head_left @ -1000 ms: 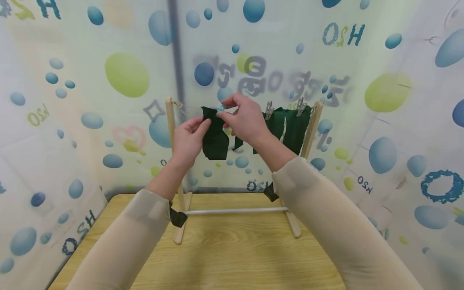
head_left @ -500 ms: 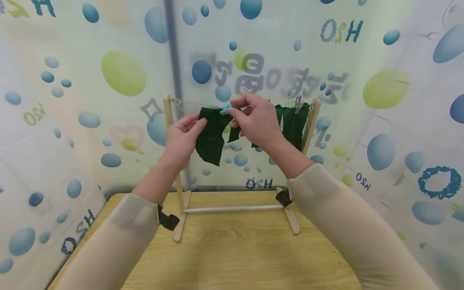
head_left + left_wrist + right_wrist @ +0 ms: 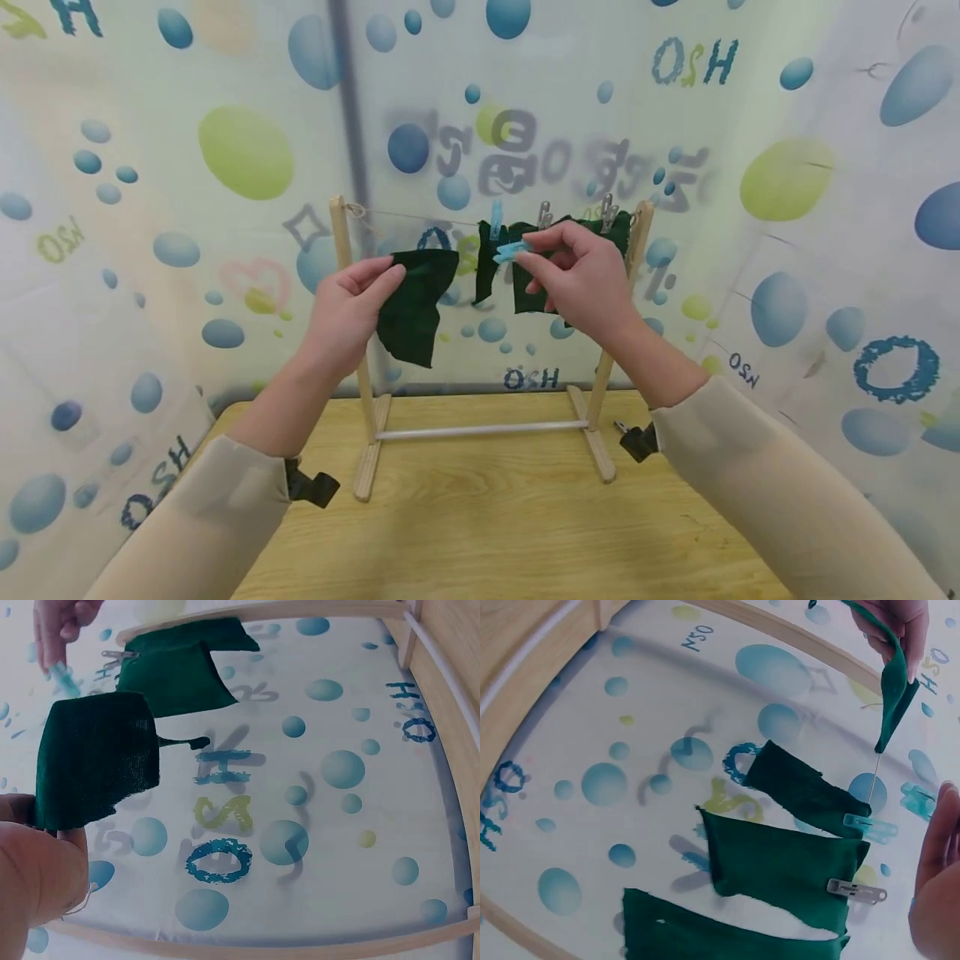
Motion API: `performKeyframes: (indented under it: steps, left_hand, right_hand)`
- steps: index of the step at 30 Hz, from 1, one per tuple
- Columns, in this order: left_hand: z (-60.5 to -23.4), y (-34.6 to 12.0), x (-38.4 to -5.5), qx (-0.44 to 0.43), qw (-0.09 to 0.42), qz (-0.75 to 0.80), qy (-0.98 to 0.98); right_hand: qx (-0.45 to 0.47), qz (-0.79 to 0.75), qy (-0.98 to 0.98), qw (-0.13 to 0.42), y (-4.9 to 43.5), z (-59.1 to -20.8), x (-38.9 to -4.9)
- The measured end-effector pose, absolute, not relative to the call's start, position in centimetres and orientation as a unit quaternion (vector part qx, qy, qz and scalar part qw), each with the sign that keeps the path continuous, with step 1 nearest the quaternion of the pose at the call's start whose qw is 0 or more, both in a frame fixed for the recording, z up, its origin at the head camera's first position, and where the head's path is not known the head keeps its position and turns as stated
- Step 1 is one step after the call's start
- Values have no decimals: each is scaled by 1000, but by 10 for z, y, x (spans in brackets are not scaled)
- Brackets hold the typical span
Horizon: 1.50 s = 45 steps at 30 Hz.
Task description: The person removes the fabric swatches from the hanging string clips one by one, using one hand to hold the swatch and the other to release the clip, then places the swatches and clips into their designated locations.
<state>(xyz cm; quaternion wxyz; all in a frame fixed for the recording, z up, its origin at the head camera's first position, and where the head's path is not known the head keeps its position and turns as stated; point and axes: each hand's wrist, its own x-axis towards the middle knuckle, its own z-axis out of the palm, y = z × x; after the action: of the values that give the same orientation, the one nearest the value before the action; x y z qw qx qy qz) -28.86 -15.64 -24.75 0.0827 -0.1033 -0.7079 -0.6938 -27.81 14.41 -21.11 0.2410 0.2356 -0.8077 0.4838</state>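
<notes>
Between thumb and fingers, my left hand (image 3: 337, 317) pinches a dark green cloth piece (image 3: 414, 304) by its upper left corner; it hangs in front of the thin line. My right hand (image 3: 588, 279) pinches a light blue clothespin (image 3: 512, 252), apart from that cloth. Behind this hand, more green cloths hang on the line. A narrow strip (image 3: 802, 787) is held by another blue clothespin (image 3: 870, 827), and a wider cloth (image 3: 780, 866) by a metal clip (image 3: 857, 891). In the left wrist view, the held cloth (image 3: 101, 761) covers part of the left fingers.
The line runs between two wooden posts, left (image 3: 341, 242) and right (image 3: 641, 242). A white bar (image 3: 480, 432) joins their feet low over the wood-grain table (image 3: 480, 517). Patterned curtains (image 3: 247, 150) surround the table at the back and sides.
The green cloth and the blue clothespin have come away from the line. My left hand has drawn the cloth left and down; my right hand has moved right and down with the clothespin.
</notes>
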Motion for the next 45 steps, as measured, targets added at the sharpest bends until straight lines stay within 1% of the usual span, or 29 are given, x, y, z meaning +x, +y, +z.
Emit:
performKeyframes:
  steps: [9, 17, 25, 35, 45]
  left_hand:
    - [-270, -177, -268, -74, 29, -663, -744]
    - [-296, -199, -259, -59, 12, -663, -746]
    - [-327, -231, -250, -17, -13, -648, -762]
    - [-379, -275, -253, 34, -45, -632, -773]
    - [-420, -312, -265, 64, -53, -597, -798]
  right_hand:
    - [195, 495, -823, 200, 188, -256, -260]
    - [137, 525, -825, 157, 228, -304, -243]
    - [58, 536, -832, 133, 272, -358, -236]
    - [-56, 535, -835, 115, 330, -424, -233]
    - [-121, 485, -861, 95, 373, -470, -247]
